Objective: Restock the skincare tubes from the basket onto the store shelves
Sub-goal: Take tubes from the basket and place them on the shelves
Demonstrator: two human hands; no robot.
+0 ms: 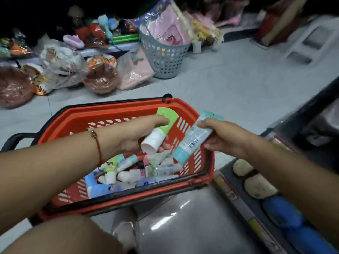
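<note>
Two tubes up over the red slotted plastic basket (102, 123): left hand (135, 134) wrapped round a green tube (161, 129) with chunky white cap, right hand (225, 138) pinching a smooth teal tube (194, 138), barcode showing. More tubes (132, 171) piled inside.

Ahead of you, a grey perforated bin (163, 57) stuffed with pink packets stands on the tiled floor (229, 77), wrapped brown bowls (100, 78) just left of it.

Dim, soft overall — corners dark, edges blurred and warped.
</note>
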